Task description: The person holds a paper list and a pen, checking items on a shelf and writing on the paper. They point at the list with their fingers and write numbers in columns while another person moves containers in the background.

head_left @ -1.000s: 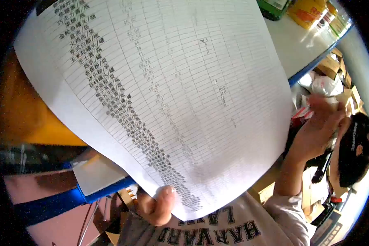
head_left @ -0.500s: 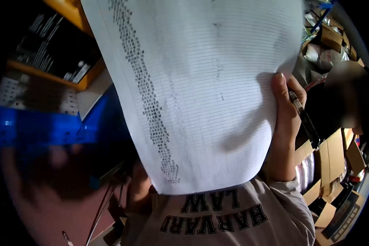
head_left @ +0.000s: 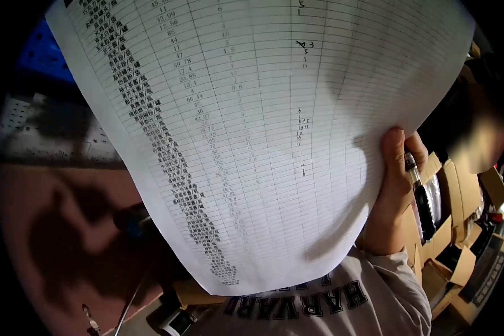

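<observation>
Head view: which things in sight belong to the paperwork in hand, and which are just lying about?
In use:
- white printed paper sheet with handwritten figures, held in the right hand
- slim black pen with a clear end, same hand

Apparently just around:
- open brown cardboard boxes
- white perforated panel, far left

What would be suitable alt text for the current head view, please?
The right hand holds up a printed sheet of rows and columns with handwritten figures, a pen tucked in its fingers. A shirt shows below, with open cartons at right.
</observation>
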The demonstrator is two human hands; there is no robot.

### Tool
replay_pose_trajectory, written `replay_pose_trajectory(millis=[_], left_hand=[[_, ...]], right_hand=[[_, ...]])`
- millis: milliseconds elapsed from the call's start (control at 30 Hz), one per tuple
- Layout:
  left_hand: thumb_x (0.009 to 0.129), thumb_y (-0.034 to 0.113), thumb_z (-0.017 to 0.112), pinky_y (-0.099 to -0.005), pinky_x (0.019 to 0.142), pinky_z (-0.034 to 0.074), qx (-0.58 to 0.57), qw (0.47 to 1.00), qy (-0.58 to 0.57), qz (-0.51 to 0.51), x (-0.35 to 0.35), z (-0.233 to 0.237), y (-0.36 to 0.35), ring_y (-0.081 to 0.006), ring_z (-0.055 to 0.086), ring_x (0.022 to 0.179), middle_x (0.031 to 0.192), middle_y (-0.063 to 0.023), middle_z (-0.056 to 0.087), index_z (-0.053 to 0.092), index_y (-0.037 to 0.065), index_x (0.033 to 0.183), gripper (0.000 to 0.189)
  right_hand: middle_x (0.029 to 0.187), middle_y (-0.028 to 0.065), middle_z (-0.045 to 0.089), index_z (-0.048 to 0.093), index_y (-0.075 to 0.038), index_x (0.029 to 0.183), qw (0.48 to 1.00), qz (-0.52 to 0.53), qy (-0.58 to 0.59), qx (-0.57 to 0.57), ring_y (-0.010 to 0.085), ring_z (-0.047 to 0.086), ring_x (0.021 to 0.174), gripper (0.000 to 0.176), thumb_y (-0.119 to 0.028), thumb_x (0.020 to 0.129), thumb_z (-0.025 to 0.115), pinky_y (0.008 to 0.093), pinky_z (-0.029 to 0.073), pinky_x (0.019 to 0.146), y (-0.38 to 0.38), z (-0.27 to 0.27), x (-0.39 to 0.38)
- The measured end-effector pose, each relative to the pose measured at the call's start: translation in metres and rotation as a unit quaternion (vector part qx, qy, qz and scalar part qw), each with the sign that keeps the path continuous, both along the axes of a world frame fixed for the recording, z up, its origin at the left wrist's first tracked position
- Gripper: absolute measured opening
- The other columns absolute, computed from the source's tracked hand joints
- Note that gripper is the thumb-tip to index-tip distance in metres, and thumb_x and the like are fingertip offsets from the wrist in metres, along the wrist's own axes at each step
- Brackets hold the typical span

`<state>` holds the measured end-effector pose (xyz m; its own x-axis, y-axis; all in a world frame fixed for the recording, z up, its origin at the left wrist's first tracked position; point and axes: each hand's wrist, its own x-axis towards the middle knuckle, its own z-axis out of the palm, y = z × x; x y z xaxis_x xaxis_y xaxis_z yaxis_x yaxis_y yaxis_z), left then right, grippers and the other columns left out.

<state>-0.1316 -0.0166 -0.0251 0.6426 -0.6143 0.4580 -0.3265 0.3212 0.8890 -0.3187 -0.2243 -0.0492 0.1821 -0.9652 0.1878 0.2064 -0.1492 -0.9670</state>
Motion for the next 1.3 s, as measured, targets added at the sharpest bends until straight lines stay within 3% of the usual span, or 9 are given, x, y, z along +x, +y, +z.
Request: replay_pose_trajectory(millis=[333,400,533,700,1000,1100,1300], left_hand=[[0.082,0.015,0.043,-0.0276,0.059,0.038,-0.081,0.996,-0.048,0.013,0.022,0.063,0.029,-0.0139,0.043,0.067,0.078,-0.0093,0.046,0.045,-0.004,0.084,0.019],[0.082,0.015,0.043,-0.0275,0.059,0.037,-0.074,0.995,-0.058,0.02,0.023,0.095,0.017,-0.0138,0.043,0.067,0.077,-0.0091,0.046,0.045,-0.004,0.084,0.019],[0.082,0.015,0.043,-0.0273,0.058,0.037,-0.081,0.994,-0.068,0.023,0.009,0.109,0.013,-0.0134,0.042,0.067,0.077,-0.0087,0.045,0.045,-0.004,0.083,0.019],[0.082,0.015,0.043,-0.0271,0.057,0.036,-0.082,0.994,-0.066,0.032,-0.017,0.095,0.003,-0.013,0.042,0.066,0.075,-0.0082,0.045,0.045,-0.003,0.082,0.019],[0.082,0.016,0.043,-0.0267,0.056,0.035,-0.049,0.998,-0.031,0.038,-0.055,0.079,-0.039,-0.0123,0.041,0.064,0.074,-0.0074,0.045,0.044,-0.003,0.08,0.019],[0.082,0.016,0.043,-0.0265,0.056,0.035,-0.047,0.998,-0.022,0.033,-0.061,0.074,-0.05,-0.012,0.041,0.064,0.073,-0.0071,0.044,0.044,-0.003,0.079,0.019],[0.082,0.016,0.043,-0.0262,0.055,0.034,-0.007,1.0,0.01,0.003,-0.079,0.045,-0.075,-0.0115,0.04,0.063,0.072,-0.0065,0.044,0.044,-0.003,0.078,0.019]], right_hand=[[0.072,0.001,0.056,0.059,0.0,0.087,1.0,-0.012,0.016,-0.017,0.0066,0.047,0.065,0.03,-0.028,0.078,0.057,0.0189,0.036,0.06,0.017,0.003,-0.05],[0.072,0.0008,0.056,0.059,0.0,0.087,0.999,0.008,0.036,-0.009,0.0066,0.046,0.065,0.03,-0.029,0.079,0.057,0.0187,0.036,0.059,0.001,0.03,-0.055],[0.071,0.0002,0.055,0.059,0.0,0.086,0.999,-0.019,-0.002,-0.029,0.006,0.045,0.064,0.029,-0.028,0.079,0.057,0.0179,0.035,0.059,-0.011,0.043,-0.071],[0.063,-0.0014,0.049,0.052,-0.003,0.074,0.996,-0.042,0.054,-0.059,0.0044,0.041,0.057,0.03,-0.032,0.083,0.048,0.018,0.031,0.054,-0.025,0.029,-0.097],[0.061,-0.0024,0.047,0.052,-0.005,0.073,0.996,-0.048,0.054,-0.042,0.004,0.041,0.054,0.028,-0.03,0.084,0.047,0.0182,0.031,0.05,-0.062,0.02,-0.114],[0.072,0.0011,0.055,0.059,0.0,0.085,1.0,-0.029,-0.01,-0.008,0.0067,0.046,0.065,0.029,-0.028,0.08,0.055,0.0187,0.035,0.06,-0.071,0.018,-0.122],[0.073,0.0014,0.055,0.059,0.0,0.086,0.999,-0.035,-0.002,-0.01,0.0063,0.046,0.065,0.029,-0.028,0.08,0.056,0.0181,0.035,0.06,-0.072,0.014,-0.124]])
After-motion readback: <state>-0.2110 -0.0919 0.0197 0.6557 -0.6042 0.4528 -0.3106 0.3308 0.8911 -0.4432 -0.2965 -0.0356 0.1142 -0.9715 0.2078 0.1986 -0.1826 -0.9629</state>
